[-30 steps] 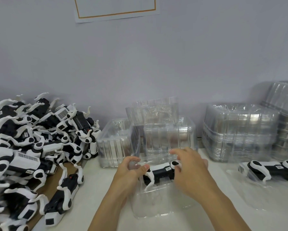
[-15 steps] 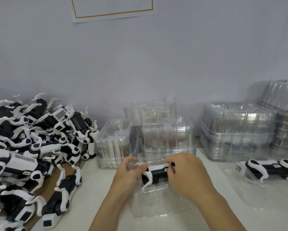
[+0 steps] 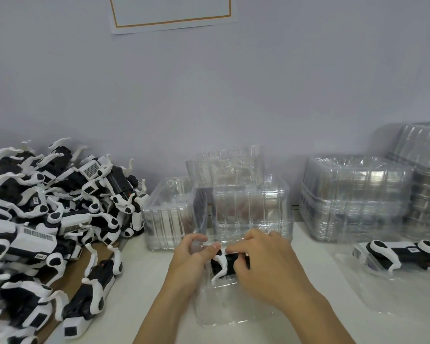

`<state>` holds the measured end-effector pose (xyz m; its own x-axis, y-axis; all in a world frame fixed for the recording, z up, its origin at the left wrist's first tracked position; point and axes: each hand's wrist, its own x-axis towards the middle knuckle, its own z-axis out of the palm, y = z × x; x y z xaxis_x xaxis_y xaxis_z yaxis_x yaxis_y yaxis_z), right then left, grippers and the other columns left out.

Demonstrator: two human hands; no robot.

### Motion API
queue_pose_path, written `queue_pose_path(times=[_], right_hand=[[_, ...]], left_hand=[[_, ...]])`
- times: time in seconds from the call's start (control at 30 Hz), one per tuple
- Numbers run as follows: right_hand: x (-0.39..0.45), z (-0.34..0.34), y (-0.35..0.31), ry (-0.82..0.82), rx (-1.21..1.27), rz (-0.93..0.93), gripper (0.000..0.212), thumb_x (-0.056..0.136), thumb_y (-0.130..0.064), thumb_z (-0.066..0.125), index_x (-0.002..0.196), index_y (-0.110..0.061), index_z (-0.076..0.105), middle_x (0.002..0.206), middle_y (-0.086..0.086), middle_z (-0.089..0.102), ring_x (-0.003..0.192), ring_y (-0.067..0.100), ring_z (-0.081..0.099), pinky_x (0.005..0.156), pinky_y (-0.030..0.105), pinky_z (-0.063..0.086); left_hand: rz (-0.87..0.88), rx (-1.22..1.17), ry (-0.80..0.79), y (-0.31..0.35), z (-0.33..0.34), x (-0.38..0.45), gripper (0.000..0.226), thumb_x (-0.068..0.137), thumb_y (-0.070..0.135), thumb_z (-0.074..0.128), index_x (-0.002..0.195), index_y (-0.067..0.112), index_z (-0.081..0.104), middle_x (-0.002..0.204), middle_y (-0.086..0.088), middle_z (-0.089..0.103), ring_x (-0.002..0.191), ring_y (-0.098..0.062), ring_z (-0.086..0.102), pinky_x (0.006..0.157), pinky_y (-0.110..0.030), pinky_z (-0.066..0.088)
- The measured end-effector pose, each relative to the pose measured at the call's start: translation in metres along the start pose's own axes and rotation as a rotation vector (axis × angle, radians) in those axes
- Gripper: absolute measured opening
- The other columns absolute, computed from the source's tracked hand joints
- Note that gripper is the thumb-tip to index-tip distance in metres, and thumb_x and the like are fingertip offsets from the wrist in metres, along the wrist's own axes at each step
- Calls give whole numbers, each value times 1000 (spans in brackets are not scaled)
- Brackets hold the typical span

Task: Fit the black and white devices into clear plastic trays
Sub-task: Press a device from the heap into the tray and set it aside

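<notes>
Hands [image 3: 266, 266] both in curled grip on device [image 3: 227, 263] inside clear tray [image 3: 224, 309].

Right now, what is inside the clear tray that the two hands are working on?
One black and white device lies in the far end of the clear tray. The right hand covers its right half. The left hand holds the tray's left edge.

The scene is being viewed from a single head-worn, wide-angle camera, facing forward and slightly down toward a wall [image 3: 283, 83]. The table [image 3: 144, 281] is being seen from close above, with both forearms entering from the bottom edge. The hands are being framed near, low and centred. No second view is being given.
</notes>
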<state>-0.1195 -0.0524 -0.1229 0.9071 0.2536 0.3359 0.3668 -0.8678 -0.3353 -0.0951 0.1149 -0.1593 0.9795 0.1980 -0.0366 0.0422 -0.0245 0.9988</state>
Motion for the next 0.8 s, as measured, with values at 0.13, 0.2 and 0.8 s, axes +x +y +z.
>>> queue_pose_path(times=[0.13,0.2,0.8], right_hand=[[0,-1,-3,-25,-11,41,38,88,-28,39,108,-47,65,93,-14,50,88,21,42,74,31,37],[0,-1,-4,-33,-6,69,37,87,-28,40,107,-46,66,94,-14,51,88,21,43,70,31,37],[2,-5,0,-101,83,101,36,88,-18,43,102,-40,68,94,-16,57,99,21,47,78,35,48]], left_hand=[[-1,-2,10,0,0,-1,28,81,32,81,104,28,66,104,12,67,96,-6,64,76,-26,47],[2,-6,13,0,1,-1,29,80,31,82,104,27,66,100,11,69,92,-6,66,74,-25,47],[-3,-14,25,2,2,-2,27,81,29,81,103,26,67,90,15,70,88,-1,64,71,-24,45]])
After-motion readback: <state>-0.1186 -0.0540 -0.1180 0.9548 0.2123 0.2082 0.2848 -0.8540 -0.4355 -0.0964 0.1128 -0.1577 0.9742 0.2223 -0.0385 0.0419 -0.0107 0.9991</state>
